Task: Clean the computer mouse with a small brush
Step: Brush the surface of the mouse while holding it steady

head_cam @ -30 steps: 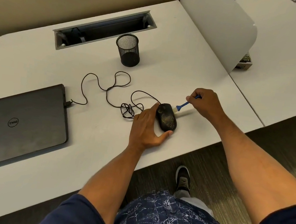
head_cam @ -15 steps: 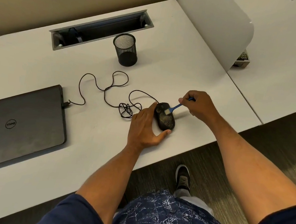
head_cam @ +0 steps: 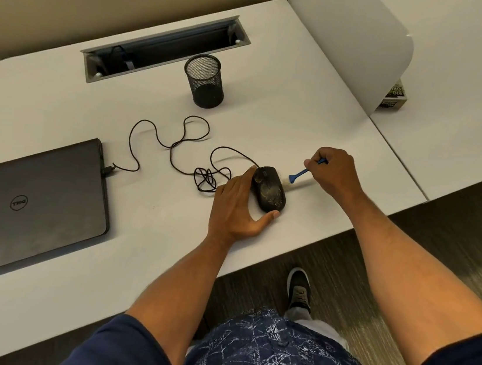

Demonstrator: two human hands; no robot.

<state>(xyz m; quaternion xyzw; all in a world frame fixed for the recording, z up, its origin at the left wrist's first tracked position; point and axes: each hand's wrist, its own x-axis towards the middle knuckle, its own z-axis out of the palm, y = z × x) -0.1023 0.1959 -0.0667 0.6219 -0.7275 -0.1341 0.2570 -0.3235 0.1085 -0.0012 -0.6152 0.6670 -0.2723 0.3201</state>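
Note:
A black wired mouse (head_cam: 269, 189) with dusty marks lies on the white desk (head_cam: 302, 123) near its front edge. My left hand (head_cam: 238, 206) holds it steady, fingers along its left side and thumb at its rear end. My right hand (head_cam: 334, 171) pinches a small blue-handled brush (head_cam: 297, 176). The pale bristles sit just right of the mouse's front, close to its side. The mouse cable (head_cam: 174, 146) loops and tangles to the left.
A shut dark laptop (head_cam: 22, 202) lies at the left with the cable plugged in. A black mesh pen cup (head_cam: 205, 81) stands behind the mouse, before a cable slot (head_cam: 165, 47). A white divider panel (head_cam: 353, 41) and a small box (head_cam: 395, 97) are at the right.
The brush was on top of the mouse half a second ago; my right hand has drawn it back to the right, off the mouse. My left hand stays on the mouse.

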